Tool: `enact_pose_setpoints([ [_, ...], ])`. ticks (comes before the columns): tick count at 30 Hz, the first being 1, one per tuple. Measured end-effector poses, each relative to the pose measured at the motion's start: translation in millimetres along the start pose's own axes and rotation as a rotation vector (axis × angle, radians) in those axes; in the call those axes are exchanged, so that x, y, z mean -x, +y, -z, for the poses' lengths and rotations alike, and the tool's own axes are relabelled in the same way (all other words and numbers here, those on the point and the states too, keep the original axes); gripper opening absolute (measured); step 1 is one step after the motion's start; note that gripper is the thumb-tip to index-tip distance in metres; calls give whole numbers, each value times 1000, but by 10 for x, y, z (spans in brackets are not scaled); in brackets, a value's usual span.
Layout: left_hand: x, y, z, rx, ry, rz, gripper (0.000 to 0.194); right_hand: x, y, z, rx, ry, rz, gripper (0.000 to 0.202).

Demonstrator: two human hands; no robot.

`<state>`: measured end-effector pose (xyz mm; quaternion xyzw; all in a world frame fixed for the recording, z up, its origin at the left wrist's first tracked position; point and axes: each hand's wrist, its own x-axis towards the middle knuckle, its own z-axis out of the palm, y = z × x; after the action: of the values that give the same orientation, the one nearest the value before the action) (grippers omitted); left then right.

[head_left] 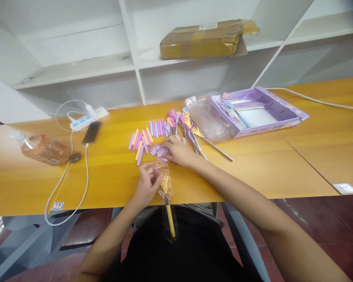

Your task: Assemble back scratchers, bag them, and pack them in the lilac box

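Note:
My left hand (148, 181) is closed on the upper edge of a clear plastic bag (162, 167). Inside the bag lies a yellow back scratcher (170, 215), its hand-shaped end on the table and its handle hanging over the front edge. My right hand (179, 150) reaches to small purple printed cards (162, 152), fingers bent and pressed at their edge. Just beyond it are several hand-shaped back scratcher heads on metal rods (186, 119), in pink, yellow, purple and blue. Left of these lie loose coloured handles (139, 140) in rows.
A purple open box (282, 122) with back scratcher parts stands at the right rear, beside crumpled clear plastic bags (211, 119). On the left are a drink bottle (45, 150), a phone (92, 132), a power strip (90, 119) and white cables. A taped carton (200, 41) sits on the shelf.

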<state>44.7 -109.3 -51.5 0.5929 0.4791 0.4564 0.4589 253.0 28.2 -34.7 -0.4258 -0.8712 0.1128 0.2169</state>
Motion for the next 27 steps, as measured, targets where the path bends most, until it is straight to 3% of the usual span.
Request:
enact_pose_setpoints([
  [10, 3, 34, 22, -42, -15, 41, 51, 41, -81, 100, -263, 117, 28, 5],
  [14, 3, 42, 19, -50, -25, 27, 49, 236, -213, 246, -448, 271, -62, 6],
  [18, 12, 13, 24, -58, -22, 11, 49, 512, -417, 305, -661, 327, -92, 9],
  [21, 12, -15, 28, -40, -15, 13, 48, 666, -543, 315, -725, 387, -12, 20],
  [23, 8, -25, 29, -27, -16, 0, 48, 714, -585, 333, -627, 394, 111, 27],
  [27, -1, -30, 28, -19, -20, -41, 47, 683, -580, 365, -406, 298, 330, 17],
])
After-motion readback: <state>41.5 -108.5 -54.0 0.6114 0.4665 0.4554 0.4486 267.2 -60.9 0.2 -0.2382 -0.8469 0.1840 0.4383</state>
